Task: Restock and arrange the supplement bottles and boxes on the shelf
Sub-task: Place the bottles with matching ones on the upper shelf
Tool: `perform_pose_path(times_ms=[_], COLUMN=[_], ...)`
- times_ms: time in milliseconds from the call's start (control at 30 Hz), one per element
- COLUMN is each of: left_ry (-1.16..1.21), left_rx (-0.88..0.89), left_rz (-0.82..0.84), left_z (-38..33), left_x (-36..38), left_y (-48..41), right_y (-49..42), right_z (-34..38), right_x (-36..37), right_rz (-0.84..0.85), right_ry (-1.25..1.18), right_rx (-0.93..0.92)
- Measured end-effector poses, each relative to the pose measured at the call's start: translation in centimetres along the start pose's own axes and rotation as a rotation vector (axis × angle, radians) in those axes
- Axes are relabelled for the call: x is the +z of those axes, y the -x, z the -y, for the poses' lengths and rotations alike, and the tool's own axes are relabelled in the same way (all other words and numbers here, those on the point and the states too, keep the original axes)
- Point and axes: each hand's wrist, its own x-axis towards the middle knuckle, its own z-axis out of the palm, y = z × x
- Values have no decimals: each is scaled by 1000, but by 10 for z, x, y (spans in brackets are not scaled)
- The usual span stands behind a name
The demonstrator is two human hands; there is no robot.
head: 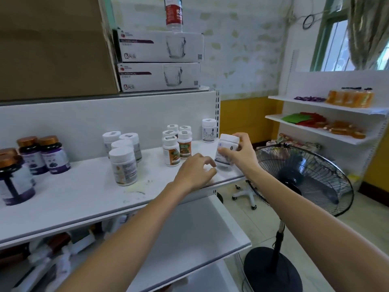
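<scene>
At the right end of the white shelf (84, 192), the right hand (240, 152) grips a white supplement bottle (226, 150), fingers curled over its cap and thumb on its body. The bottle tilts, and whether its base touches the shelf cannot be told. The left hand (195, 171) rests just beside it near the front edge, fingers loosely curled and holding nothing.

The step in hand looks like setting this bottle upright. It would go best placed label forward, in line with the matching white bottle (209, 130) at the back, and kept off the shelf's edge, with the left hand ready to steady it.

The bottles are smooth plastic cylinders with flat ribbed caps and glossy paper labels. Further left stand a cluster of orange-labelled bottles (176, 144), then taller white bottles (123, 157), then dark purple-labelled jars (42, 154) with coppery lids. The shelf is flat, painted and slightly scuffed.
</scene>
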Motion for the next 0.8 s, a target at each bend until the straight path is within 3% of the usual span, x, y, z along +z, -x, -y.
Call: perform_pose_path(times_ms=[267,400,600,800], left_ry=[-197,-207,-218,-182], left_rx=[-120,-137,-151,-181], left_rz=[54,70,56,35], left_z=[-3,-2,-5,-9], left_x=[27,26,28,25], left_y=[-40,-44,-43,-35], right_y=[-66,-85,-105,-97], right_z=[-28,-43,-52,-47], right_x=[4,13,26,27], right_rz=[61,185,228,133], right_ry=[184,57,116,437], right_rx=[-256,-188,-167,-219])
